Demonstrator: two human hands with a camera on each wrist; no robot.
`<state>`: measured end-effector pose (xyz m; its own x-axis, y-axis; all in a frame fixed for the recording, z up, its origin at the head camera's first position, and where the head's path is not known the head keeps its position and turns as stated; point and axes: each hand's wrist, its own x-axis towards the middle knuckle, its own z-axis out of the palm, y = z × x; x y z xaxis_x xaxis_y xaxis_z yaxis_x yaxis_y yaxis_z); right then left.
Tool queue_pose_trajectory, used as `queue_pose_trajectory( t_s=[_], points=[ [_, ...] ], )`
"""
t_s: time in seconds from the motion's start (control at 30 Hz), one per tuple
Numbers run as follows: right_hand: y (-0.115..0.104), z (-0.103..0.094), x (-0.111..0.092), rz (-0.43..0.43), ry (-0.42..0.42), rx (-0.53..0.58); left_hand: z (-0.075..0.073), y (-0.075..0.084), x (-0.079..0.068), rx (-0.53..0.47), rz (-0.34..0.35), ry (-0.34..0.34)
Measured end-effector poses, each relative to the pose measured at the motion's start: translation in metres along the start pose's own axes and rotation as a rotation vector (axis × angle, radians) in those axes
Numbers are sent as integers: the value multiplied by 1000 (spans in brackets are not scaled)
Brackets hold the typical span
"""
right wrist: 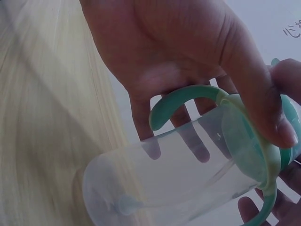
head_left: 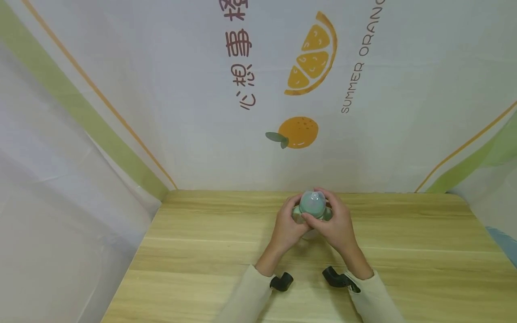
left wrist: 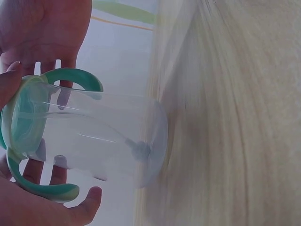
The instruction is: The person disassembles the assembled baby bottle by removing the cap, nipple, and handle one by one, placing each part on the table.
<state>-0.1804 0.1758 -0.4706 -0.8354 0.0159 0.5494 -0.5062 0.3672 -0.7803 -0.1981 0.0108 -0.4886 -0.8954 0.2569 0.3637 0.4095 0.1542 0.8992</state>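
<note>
A clear straw cup (head_left: 313, 204) with a rounded green top and two green side handles (left wrist: 75, 77) stands roughly upright between both hands, near the table's back edge. Inside its see-through body (right wrist: 155, 179) runs a thin straw with a weighted end (left wrist: 140, 149); no drink shows in it. My left hand (head_left: 286, 229) grips the cup from the left. From the other side my right hand (head_left: 339, 224) holds it, its thumb across the front of the top. Fingers of both hands wrap behind the body and handles. Whether the base touches the table cannot be told.
The wooden table (head_left: 194, 269) extends to both sides and toward me. Behind it hangs a white curtain (head_left: 194, 134) printed with oranges and lettering, and more cloth hangs at the left. Black curved camera mounts (head_left: 282, 282) stick out at both cuffs.
</note>
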Motion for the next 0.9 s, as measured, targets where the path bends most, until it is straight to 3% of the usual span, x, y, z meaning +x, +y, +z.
queue_pose_trajectory(
  t_s=[0.37,0.6,0.9],
  points=[
    [-1,1,-1,5,6,-18,-1,1,-1,18,-2,-15],
    [-1,2,-2,54,18,-55,0,2,0,33,-1,-4],
    [-3,4,-2,52,26,-83,1,2,1,54,18,19]
  ],
)
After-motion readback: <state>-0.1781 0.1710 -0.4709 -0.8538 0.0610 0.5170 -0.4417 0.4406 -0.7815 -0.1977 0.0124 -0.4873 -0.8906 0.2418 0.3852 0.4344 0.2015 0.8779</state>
